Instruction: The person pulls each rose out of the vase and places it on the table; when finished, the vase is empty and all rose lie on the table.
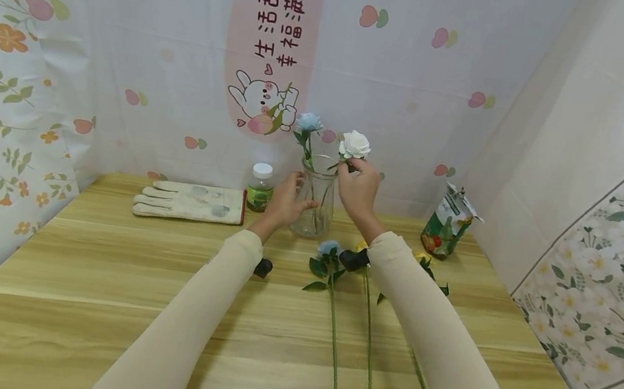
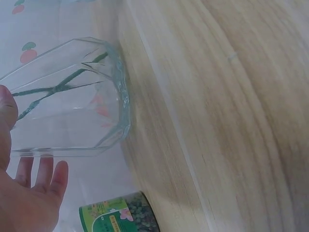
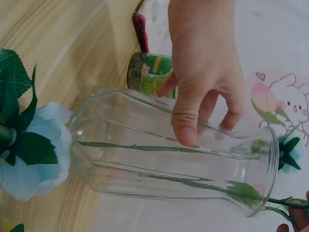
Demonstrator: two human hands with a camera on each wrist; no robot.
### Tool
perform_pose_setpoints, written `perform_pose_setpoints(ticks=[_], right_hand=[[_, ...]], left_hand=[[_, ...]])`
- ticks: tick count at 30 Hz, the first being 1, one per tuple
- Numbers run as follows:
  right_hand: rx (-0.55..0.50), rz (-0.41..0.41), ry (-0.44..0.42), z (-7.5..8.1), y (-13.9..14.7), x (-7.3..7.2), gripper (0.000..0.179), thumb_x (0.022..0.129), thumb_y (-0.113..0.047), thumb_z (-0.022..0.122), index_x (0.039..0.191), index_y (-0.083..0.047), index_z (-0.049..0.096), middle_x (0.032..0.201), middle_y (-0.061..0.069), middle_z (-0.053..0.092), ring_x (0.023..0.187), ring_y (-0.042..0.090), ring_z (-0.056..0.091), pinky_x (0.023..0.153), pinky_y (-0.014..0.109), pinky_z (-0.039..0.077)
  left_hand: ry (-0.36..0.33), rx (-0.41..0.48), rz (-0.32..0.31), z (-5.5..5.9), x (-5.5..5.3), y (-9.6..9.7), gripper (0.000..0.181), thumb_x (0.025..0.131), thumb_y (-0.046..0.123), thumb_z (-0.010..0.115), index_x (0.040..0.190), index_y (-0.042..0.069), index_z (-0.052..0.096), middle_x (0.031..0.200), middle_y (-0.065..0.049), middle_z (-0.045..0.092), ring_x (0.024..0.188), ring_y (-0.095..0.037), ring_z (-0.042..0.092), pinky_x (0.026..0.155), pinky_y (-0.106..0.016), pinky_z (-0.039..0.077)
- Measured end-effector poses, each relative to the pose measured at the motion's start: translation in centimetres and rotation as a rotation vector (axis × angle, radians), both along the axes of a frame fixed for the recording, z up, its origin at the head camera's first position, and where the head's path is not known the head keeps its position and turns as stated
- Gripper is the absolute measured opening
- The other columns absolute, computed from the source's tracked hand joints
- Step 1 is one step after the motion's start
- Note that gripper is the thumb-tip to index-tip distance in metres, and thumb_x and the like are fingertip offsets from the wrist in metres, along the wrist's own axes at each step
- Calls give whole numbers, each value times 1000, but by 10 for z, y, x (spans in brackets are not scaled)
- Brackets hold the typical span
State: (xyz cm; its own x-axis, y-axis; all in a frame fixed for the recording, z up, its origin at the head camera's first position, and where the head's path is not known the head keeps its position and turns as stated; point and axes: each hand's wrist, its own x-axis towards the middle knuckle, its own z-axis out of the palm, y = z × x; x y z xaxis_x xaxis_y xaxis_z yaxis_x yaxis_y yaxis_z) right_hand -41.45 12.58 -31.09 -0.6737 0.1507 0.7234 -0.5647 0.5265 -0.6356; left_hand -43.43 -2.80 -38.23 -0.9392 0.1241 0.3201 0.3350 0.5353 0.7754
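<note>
A clear glass vase stands upright near the back of the table, narrow stems showing through its sides. My left hand holds it from the left; in the right wrist view the thumb lies across the glass and the other fingers go behind it. A light blue rose leans out of the mouth to the left. At the right of the rim, my right hand pinches a white rose just below its bloom. That rose's stem reaches down into the vase.
A blue rose and yellow flowers lie in front, long stems toward me, partly behind my right sleeve. Left of the vase stand a white-lidded jar and a white glove. A green-and-white pouch stands at back right.
</note>
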Motion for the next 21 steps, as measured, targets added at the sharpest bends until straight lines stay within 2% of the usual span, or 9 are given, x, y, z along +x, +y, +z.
perform_pose_setpoints(ticks=[3, 5, 9, 14, 16, 21], right_hand=[[-51, -28, 9, 1, 1, -3, 15, 94, -8, 67, 96, 4, 76, 93, 16, 74, 86, 29, 67, 74, 34, 49], [-82, -37, 13, 1, 1, -5, 14, 94, -9, 69, 96, 3, 76, 93, 16, 74, 84, 29, 68, 69, 34, 51], [-146, -42, -2, 1, 2, -8, 12, 93, -9, 69, 93, 2, 75, 89, 17, 74, 81, 27, 69, 67, 28, 50], [-243, -24, -24, -6, 2, -13, 12, 92, -8, 70, 96, 3, 75, 94, 17, 74, 87, 26, 71, 77, 31, 56], [-290, -9, -41, -10, 2, -15, 13, 92, -7, 71, 98, 3, 76, 96, 17, 74, 89, 26, 71, 86, 32, 55], [-390, -15, -80, -15, -2, -17, 13, 91, -7, 72, 101, 1, 76, 97, 15, 74, 91, 23, 70, 84, 27, 54]], left_hand=[[-1, 12, -3, -1, 0, 0, 74, 88, 30, 76, 146, 10, 35, 145, -14, 48, 131, -31, 47, 107, -46, 41], [0, 14, -3, -1, 0, 0, 73, 89, 29, 76, 146, 10, 36, 145, -14, 48, 131, -31, 47, 107, -46, 40], [4, 13, -1, -2, -1, 0, 73, 88, 27, 77, 146, 10, 36, 144, -15, 49, 131, -31, 48, 107, -46, 40], [5, -12, 6, -3, -2, -1, 76, 87, 34, 76, 146, 11, 36, 144, -15, 49, 130, -30, 49, 105, -46, 43], [5, -15, 5, -4, -3, -1, 76, 87, 35, 76, 147, 11, 35, 144, -15, 49, 130, -30, 49, 104, -47, 43], [4, -15, -1, -4, -5, -2, 77, 87, 35, 76, 147, 10, 35, 145, -15, 49, 130, -30, 50, 104, -46, 44]])
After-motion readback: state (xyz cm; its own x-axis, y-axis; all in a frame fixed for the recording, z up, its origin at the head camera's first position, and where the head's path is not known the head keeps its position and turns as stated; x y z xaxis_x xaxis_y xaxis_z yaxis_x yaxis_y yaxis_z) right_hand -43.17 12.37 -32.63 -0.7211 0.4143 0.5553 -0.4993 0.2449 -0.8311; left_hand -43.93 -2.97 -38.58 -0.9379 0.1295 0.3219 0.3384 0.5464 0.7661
